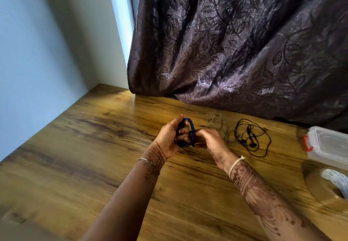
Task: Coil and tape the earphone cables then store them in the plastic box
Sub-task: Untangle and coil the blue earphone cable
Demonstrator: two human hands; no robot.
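Note:
A dark blue earphone cable [191,128] is wound in loops around the fingers of my left hand [169,137], above the middle of the wooden table [84,146]. My right hand [209,140] pinches the same blue cable at the coil's lower right side. A thin grey earphone cable [216,126] lies loose on the table just behind my right hand. A black earphone cable [251,137] lies in a loose tangle to its right. The clear plastic box [327,146] with a red latch stands at the right edge. A tape roll [327,188] lies in front of the box.
A dark patterned curtain [244,43] hangs down onto the table's back edge. A pale wall [47,43] borders the table on the left. Bare wood stretches across the left and front of the table.

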